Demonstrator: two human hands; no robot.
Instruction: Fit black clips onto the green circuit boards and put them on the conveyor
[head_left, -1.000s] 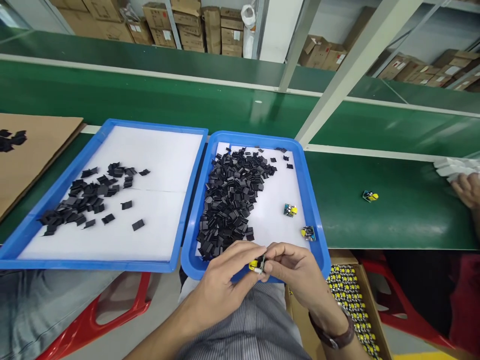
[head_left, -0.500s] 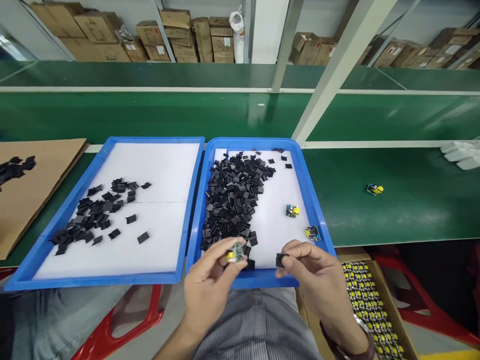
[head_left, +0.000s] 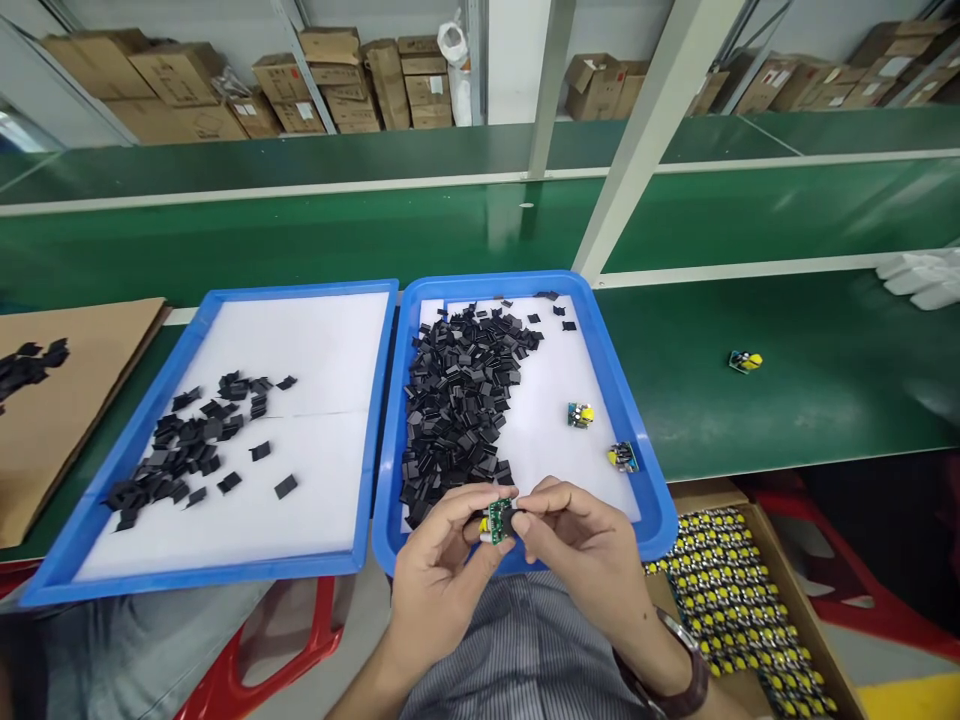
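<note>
My left hand (head_left: 446, 560) pinches a small green circuit board (head_left: 498, 522) with a yellow part on its left side. Against the board's right face, my right hand (head_left: 581, 540) holds a small black piece (head_left: 517, 520), mostly hidden by the fingertips. Both hands meet over the front edge of the right blue tray (head_left: 661, 520). Inside that tray lies a heap of black pieces (head_left: 461, 400), with two more circuit boards, one upright on the white liner (head_left: 580, 415) and one by the right wall (head_left: 622, 457).
A left blue tray (head_left: 210, 575) holds scattered black pieces (head_left: 187, 430). Cardboard (head_left: 97, 400) bearing more pieces lies at far left. One board (head_left: 745, 361) rests on the green table (head_left: 825, 400). Below right stands a carton (head_left: 817, 620) of boards. A slanted post (head_left: 652, 150) rises behind the trays.
My hands have come together. The right hand has moved left, bringing the black piece against the board, and the board's green face has turned toward the view. The camera has tilted slightly.
</note>
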